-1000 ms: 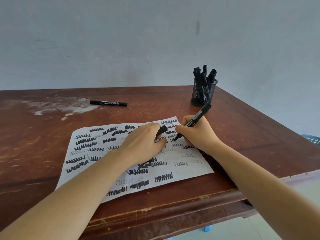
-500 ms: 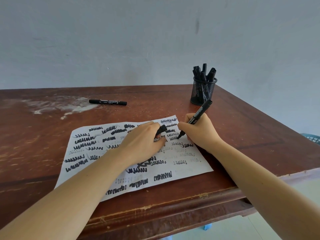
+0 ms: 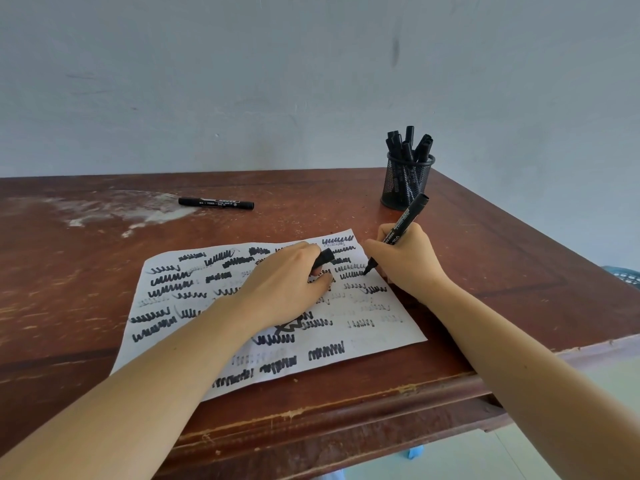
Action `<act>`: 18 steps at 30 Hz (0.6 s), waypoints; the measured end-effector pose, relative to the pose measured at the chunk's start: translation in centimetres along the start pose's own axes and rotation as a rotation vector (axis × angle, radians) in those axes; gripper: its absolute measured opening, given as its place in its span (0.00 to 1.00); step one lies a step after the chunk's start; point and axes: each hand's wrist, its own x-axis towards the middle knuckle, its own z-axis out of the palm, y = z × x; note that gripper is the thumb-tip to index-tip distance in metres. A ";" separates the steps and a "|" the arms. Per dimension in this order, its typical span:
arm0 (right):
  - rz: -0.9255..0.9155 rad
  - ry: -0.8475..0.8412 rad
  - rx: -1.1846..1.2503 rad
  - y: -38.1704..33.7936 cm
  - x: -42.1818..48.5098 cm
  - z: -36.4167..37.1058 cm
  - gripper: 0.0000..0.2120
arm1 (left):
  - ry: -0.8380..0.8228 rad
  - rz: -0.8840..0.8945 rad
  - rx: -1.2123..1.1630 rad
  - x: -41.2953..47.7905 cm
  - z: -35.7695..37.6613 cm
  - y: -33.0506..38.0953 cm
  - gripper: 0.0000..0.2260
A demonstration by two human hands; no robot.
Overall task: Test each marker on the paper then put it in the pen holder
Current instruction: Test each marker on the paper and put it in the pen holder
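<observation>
A white paper [image 3: 381,337] covered in black scribbles lies on the brown wooden table [image 3: 311,216]. My right hand [image 3: 410,261] grips an uncapped black marker [image 3: 405,220], its tip touching the paper near the upper right corner. My left hand [image 3: 284,289] rests on the paper and holds the marker's black cap [image 3: 323,258] in its fingers. A black mesh pen holder [image 3: 407,181] with several black markers stands at the table's far right. One more capped black marker [image 3: 216,203] lies on the table beyond the paper.
A whitish worn patch [image 3: 104,209] marks the table's far left. The table's front edge [image 3: 346,407] runs just below the paper. A blue basket [image 3: 627,275] shows at the right, past the table. A grey wall stands behind.
My right hand has shifted slightly right along the paper with the marker tip, extending a scribble line. My left hand stays in place with the cap.
</observation>
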 end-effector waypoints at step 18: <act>0.081 0.034 0.395 -2.9 1.0 -2.1 0.10 | 0.020 -0.085 -0.357 -0.1 -1.8 -0.1 0.16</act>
